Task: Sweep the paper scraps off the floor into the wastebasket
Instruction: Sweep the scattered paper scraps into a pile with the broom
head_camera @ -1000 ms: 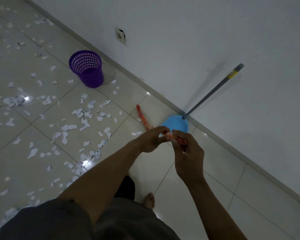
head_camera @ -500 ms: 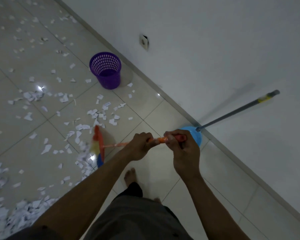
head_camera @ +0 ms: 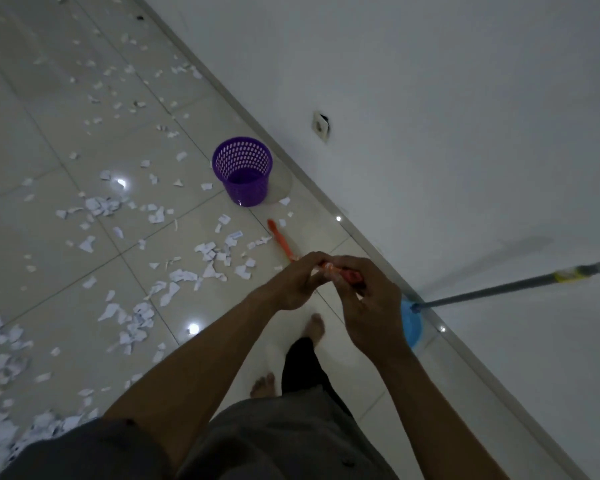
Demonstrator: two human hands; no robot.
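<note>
White paper scraps lie scattered over the tiled floor, thicker at the lower left. A purple perforated wastebasket stands upright near the wall. Both hands grip the handle of an orange broom: my left hand further down the handle, my right hand at its near end. The broom's far end lies near the floor just in front of the wastebasket. Its bristles are not clear to see.
A blue dustpan with a long grey handle leans against the white wall at the right. A wall socket sits above the skirting. My bare feet stand on the tiles below my hands.
The broom's far end has swung from the scraps at the left toward the wastebasket. The view has shifted, so the wastebasket now appears nearer the middle. Both hands keep their grip on the handle.
</note>
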